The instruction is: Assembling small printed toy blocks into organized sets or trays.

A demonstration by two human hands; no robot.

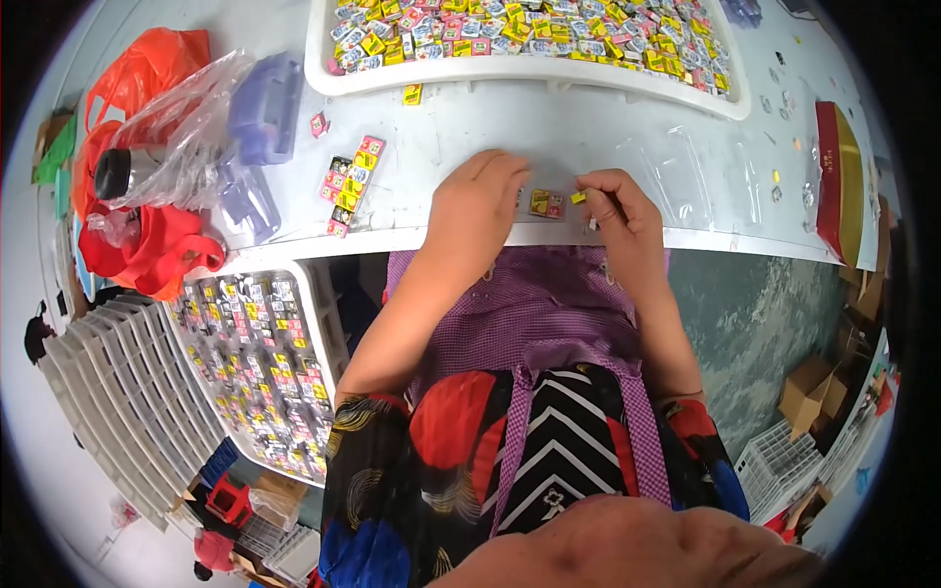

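The box (578, 198) in your right hand (627, 211) is yellow; just left of that grip, the pair (547, 204) is yellow and pink. Beyond it, the tray (529, 68) is white; nearer you, your apron (549, 306) is purple-checked.

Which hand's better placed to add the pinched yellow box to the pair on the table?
Right, I'd judge: the right hand pinches the yellow box, just right of the pair. The left hand is left of it.

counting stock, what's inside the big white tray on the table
The white tray holds small yellow, pink and white blocks, jumbled together. The top ones hide any beneath, and the tray's far edge is out of frame.
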